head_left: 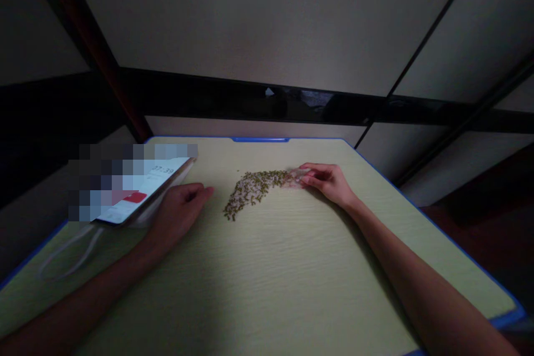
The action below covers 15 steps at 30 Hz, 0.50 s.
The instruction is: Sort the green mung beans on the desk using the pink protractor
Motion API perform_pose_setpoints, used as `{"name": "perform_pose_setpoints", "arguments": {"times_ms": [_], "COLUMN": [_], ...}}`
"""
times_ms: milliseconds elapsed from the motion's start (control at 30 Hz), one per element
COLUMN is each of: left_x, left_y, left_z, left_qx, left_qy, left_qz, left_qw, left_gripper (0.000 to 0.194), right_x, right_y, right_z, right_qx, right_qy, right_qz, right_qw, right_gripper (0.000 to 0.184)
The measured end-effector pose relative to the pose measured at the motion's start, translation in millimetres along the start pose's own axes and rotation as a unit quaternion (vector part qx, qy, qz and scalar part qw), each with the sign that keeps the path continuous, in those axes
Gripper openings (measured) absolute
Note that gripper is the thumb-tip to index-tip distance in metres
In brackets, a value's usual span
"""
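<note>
On the pale wood-grain table [233, 267] lies a curved spread of small green and whitish bits [249, 189], too small to name. My right hand [327, 181] is at its right end, with thumb and fingers pinched on a small see-through plastic piece [295, 177]. That piece touches the end of the spread, and its exact kind does not show. My left hand [179, 206] rests to the left of the spread, apart from it. Its fingers are curled in and the thumb points toward the bits; nothing shows in it.
A lit phone [142, 192] leans at the left, close behind my left hand, partly blurred out. A whitish cord loop [69, 256] lies below it. The table has a blue rim with a blue handle [261, 139] at the far edge. Pale cabinet panels [250, 22] stand behind.
</note>
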<state>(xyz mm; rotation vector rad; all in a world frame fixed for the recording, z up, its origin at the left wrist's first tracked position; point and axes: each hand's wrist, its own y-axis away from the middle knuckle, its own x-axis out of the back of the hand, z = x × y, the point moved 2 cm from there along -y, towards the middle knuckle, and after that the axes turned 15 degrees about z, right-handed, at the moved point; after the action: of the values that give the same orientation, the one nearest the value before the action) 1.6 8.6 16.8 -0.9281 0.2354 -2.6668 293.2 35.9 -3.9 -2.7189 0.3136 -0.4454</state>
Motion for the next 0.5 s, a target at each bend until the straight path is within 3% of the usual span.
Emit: {"name": "perform_pose_setpoints", "arguments": {"times_ms": [500], "left_x": [-2.0], "left_y": [-0.6], "left_z": [-3.0], "left_qx": [0.004], "left_qy": [0.007], "left_qz": [-0.004], "left_qw": [1.0], "left_gripper": [0.034], "right_x": [-1.8], "right_y": [0.7], "right_z": [1.4], "right_qx": [-0.031], "right_qy": [-0.019], "right_qz": [0.023], "right_qw": [0.999], "right_gripper": [0.03]}}
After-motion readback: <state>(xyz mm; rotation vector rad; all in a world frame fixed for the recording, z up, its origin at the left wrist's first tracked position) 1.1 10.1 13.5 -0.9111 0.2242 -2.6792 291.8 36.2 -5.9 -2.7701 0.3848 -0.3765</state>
